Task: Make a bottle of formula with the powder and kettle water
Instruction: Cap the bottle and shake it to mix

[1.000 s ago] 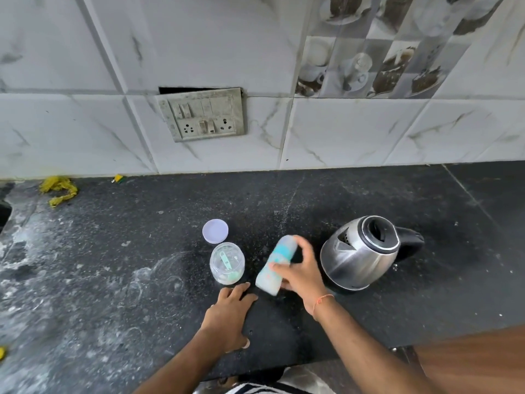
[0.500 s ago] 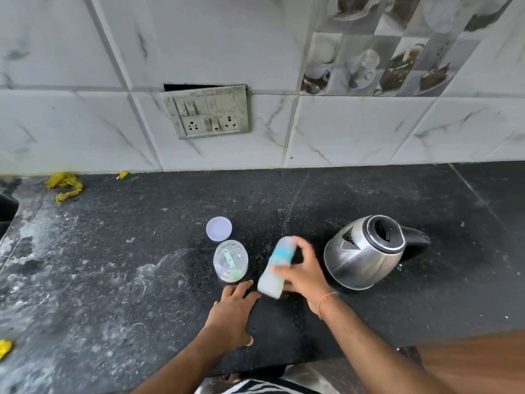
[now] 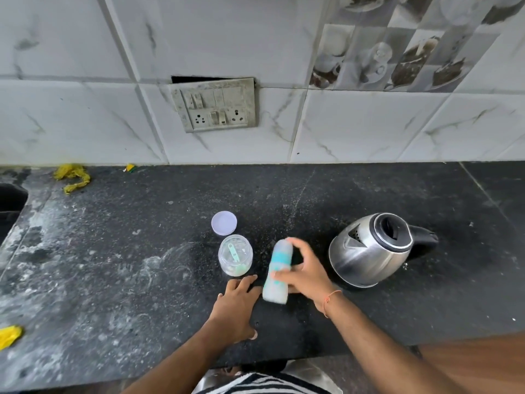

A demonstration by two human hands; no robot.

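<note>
My right hand [image 3: 305, 273] grips a baby bottle [image 3: 277, 273] with a teal band and a milky fill, held above the black counter and motion-blurred. My left hand [image 3: 237, 307] rests flat on the counter, fingers spread, just left of the bottle and holding nothing. An open clear powder jar [image 3: 235, 255] with a teal scoop inside stands just beyond my left hand. Its round pale lid [image 3: 224, 222] lies on the counter behind it. A steel kettle [image 3: 369, 250] with a black handle sits to the right of my right hand.
The black stone counter [image 3: 113, 265] is dusted with white powder on its left half. Yellow scraps [image 3: 72, 177] lie at the back left, another [image 3: 10, 335] at the left front. A switch and socket panel [image 3: 214, 108] hangs on the tiled wall. A sink edge [image 3: 11, 200] shows far left.
The bottle in my right hand shifts slightly and blurs, as if being shaken. My left hand stays flat on the counter. The view has drifted slightly.
</note>
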